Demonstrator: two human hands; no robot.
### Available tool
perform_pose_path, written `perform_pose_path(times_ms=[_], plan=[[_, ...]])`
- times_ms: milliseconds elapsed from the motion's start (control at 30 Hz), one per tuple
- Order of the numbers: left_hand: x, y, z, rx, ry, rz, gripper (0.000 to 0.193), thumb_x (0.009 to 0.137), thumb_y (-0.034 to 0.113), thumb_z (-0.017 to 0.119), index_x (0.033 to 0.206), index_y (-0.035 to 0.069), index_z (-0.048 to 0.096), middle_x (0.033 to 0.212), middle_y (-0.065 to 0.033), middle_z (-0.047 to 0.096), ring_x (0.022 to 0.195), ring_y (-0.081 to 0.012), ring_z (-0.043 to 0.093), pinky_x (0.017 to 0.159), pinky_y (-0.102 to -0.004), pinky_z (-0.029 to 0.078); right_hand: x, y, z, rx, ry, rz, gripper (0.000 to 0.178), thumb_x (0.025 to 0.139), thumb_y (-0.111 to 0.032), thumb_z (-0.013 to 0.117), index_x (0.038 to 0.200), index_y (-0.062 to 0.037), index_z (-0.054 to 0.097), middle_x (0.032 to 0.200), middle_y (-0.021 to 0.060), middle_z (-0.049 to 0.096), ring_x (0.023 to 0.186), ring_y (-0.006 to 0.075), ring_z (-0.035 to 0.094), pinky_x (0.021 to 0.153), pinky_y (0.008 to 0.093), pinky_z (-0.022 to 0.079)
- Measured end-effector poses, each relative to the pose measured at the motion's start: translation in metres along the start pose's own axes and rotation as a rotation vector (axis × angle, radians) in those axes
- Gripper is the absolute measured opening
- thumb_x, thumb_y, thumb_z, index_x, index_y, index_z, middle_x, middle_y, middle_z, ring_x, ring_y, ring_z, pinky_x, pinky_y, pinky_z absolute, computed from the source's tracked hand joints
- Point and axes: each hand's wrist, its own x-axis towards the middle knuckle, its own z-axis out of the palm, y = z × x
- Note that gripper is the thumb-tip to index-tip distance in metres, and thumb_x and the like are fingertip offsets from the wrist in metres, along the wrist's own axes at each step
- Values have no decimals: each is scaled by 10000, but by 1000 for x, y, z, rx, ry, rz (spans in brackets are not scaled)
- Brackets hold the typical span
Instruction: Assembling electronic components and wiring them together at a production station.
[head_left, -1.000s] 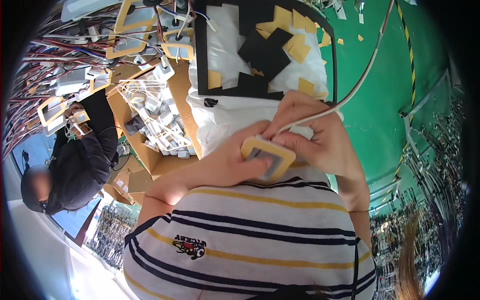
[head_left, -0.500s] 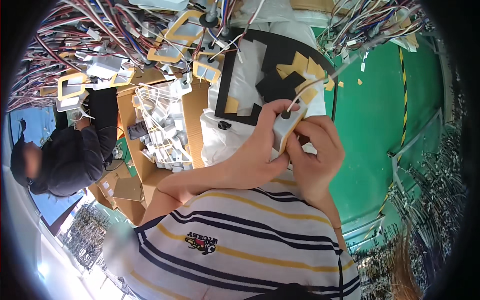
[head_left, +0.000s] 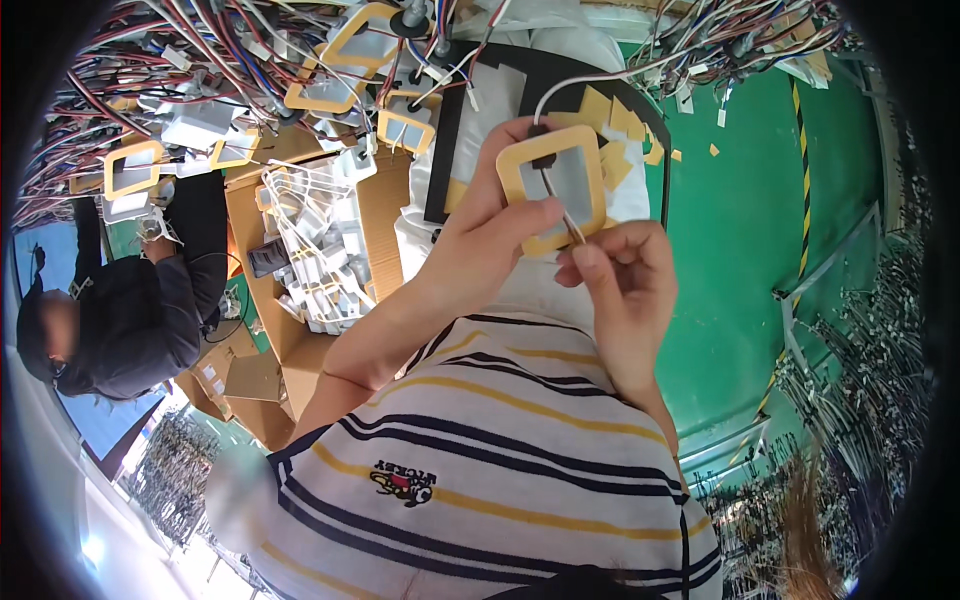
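A: Where is the pale grey, box-like housing (head_left: 573, 178)?
B: Up in front of the person's chest, over the white plastic-looking covering (head_left: 520, 285). The left hand (head_left: 472, 243) grips its left and lower side, thumb over the rounded-square tan rim (head_left: 590, 165), other fingers partly hidden behind.
A: Why like that?
B: Probably to steady it with the hollow side facing the eyes, leaving the inside unobstructed.
A: And the right hand (head_left: 635, 285)?
B: Thumb and forefinger are pinched together on the thin dark wires (head_left: 572, 222) at the lower edge; likely that keeps them drawn straight across the hollow.
A: What about the white cable (head_left: 600, 77)?
B: It arches away from the black rubbery grommet (head_left: 541, 160) at the top, which seems to hold it in the wall, clear of both hands.
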Motion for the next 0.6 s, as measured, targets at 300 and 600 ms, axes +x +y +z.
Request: perform_pose_path(times_ms=[300,600], plan=[[8,-11,11,-39,150,89,356,922,117,447,1247,38,326,1144,-161,523,1107,-275,541,890,-397,496,3,6,-1,643,11,374,149,866,-23,568,1005,-43,516,888,73,606,790,155,595,754,253,496],[17,-8,8,10,230,63,302,942,165,462,1208,52,375,1061,-154,566,998,-251,596,788,-392,551,-3,13,0,369,-31,208,202,878,-35,569,1074,-14,523,1003,162,632,835,198,642,760,294,520]])
